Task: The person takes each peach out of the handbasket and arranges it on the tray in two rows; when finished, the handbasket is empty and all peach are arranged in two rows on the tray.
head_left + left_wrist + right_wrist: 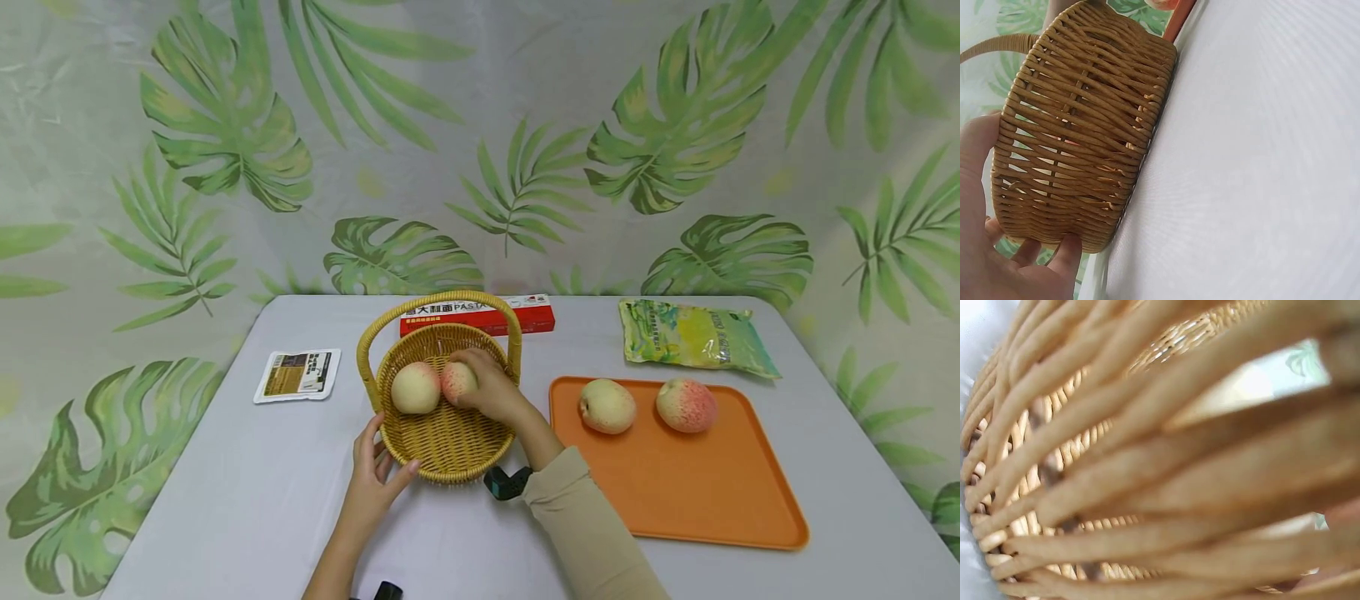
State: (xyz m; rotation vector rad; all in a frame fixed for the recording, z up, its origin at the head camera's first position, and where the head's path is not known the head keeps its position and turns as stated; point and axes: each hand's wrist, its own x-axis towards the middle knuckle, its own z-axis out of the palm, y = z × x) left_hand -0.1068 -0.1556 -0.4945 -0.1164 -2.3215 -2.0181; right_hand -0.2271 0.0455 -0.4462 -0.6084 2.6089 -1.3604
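Note:
A yellow wicker basket (450, 446) with an arched handle stands on the white table. My left hand (371, 473) holds its near left side, thumb at the rim and fingers round the side. The woven wall (1085, 137) fills much of the left wrist view. Inside the basket, my right hand (491, 387) grips a pink-flushed peach (456, 382). A paler peach (416, 388) lies to its left. Close-up basket weave (1116, 456) covers the right wrist view and hides most of that hand.
Right of the basket, an orange tray (705, 500) carries a pale peach (609, 407) and a redder peach (687, 406). Behind the basket lies a red pasta box (525, 317). A green-yellow packet (693, 336) is at the back right, a small flat sachet (298, 375) at the left.

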